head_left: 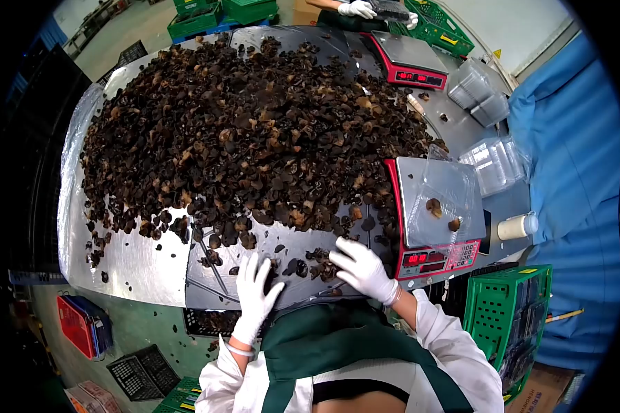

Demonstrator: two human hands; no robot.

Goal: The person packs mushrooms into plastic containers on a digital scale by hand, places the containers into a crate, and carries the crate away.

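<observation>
A wide heap of dark brown wood ear mushrooms (255,131) covers most of the metal table (141,265). My left hand (256,296), in a white glove, is over the table's front edge with fingers spread and nothing in it. A few loose mushrooms lie just right of its fingertips. My right hand (362,270), also gloved, has its fingers stretched toward a small cluster of mushrooms (320,265); whether it touches them I cannot tell. Right of it, a red scale (410,199) bears an open clear plastic container (448,196) with a couple of mushroom pieces inside.
A second scale (412,55) stands at the back right, near stacked clear containers (474,86). Across the table a co-worker's gloved hands (357,9) hold a dark-filled container. A white cylinder (517,226) lies at the right edge. Green crates (486,310) stand beside me.
</observation>
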